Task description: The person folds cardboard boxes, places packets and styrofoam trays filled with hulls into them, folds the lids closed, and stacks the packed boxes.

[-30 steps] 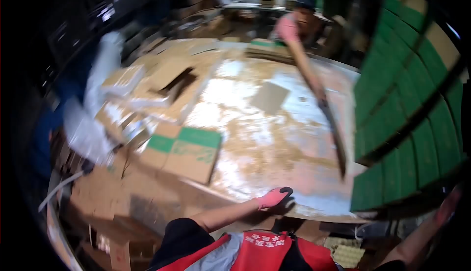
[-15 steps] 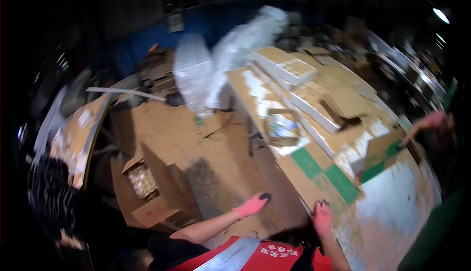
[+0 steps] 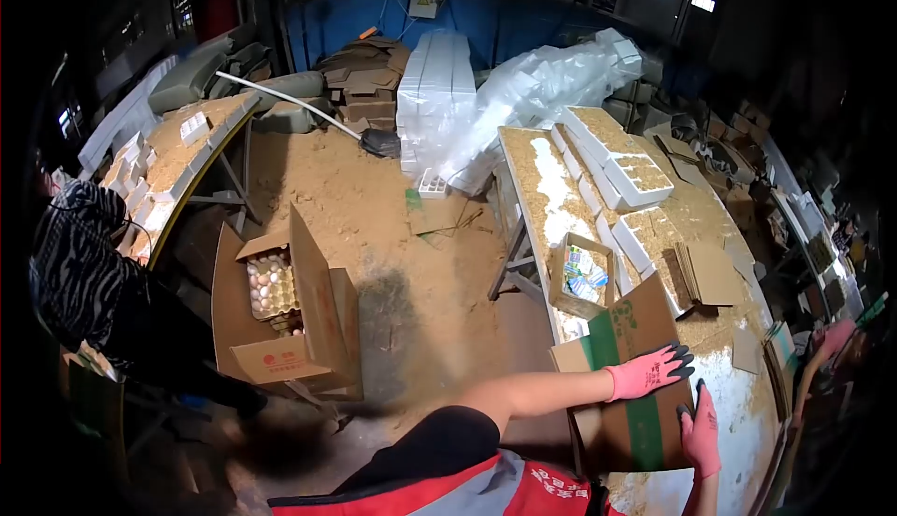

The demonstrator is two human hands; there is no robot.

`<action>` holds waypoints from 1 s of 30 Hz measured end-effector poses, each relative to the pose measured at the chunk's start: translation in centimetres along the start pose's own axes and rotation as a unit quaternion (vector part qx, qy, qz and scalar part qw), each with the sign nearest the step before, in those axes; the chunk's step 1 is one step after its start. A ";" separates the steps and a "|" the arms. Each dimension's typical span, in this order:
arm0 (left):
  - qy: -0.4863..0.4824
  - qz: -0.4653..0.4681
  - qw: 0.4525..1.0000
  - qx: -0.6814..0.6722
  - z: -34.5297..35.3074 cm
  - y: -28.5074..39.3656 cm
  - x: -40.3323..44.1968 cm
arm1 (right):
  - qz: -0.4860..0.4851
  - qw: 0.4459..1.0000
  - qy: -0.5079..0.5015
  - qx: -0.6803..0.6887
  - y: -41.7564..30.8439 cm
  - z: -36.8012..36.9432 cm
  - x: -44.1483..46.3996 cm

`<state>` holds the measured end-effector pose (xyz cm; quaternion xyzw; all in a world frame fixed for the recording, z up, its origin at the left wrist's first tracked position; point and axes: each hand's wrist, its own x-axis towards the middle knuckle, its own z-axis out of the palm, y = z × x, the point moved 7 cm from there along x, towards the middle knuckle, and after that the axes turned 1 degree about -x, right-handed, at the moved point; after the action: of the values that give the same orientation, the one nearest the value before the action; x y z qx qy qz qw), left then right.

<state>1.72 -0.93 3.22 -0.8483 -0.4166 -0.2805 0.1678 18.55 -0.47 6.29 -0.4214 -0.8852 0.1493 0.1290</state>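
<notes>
A brown cardboard box [image 3: 619, 430] with green tape stands tilted on the table edge in front of me. My left hand [image 3: 649, 373], in a pink glove with dark fingertips, lies across its taped face with the fingers stretched out. Along the box's right edge, my right hand [image 3: 701, 430], gloved the same way, presses with its fingers extended upward. The far side of the box is hidden. Just beyond it sits a small open carton [image 3: 584, 278] with colourful packets inside.
White foam trays [image 3: 640, 179] and flat cardboard pieces [image 3: 715, 273] lie on the sawdust-strewn table. On the floor at left stands an open box [image 3: 313, 282] of eggs. A person in a patterned top [image 3: 84, 245] is at left; another person's gloved hand [image 3: 832, 338] shows at right.
The green-taped cardboard, flat on the table before, is now raised in front of me. My left hand has come from over the floor onto it; my right hand is at its edge.
</notes>
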 end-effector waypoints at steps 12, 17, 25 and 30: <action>-0.073 0.273 0.956 -0.079 -5.3 1.2 2.1 | -0.026 0.997 0.060 -0.040 3.7 -3.7 12.0; -0.210 0.036 0.934 -0.288 -4.4 -11.3 -2.0 | 0.029 0.940 -0.004 -0.340 10.9 -2.3 9.8; -0.236 0.058 0.964 -0.108 0.7 -2.1 3.4 | 0.033 0.945 -0.132 -0.296 1.3 3.9 6.6; -0.145 0.112 0.983 -0.018 4.8 -4.0 1.5 | 0.185 0.963 0.056 -0.187 1.2 -1.6 3.9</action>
<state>0.85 4.87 0.61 -0.9242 -0.3340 -0.1412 0.1203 17.56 3.61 7.73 -0.6022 -0.7952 -0.0219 0.0676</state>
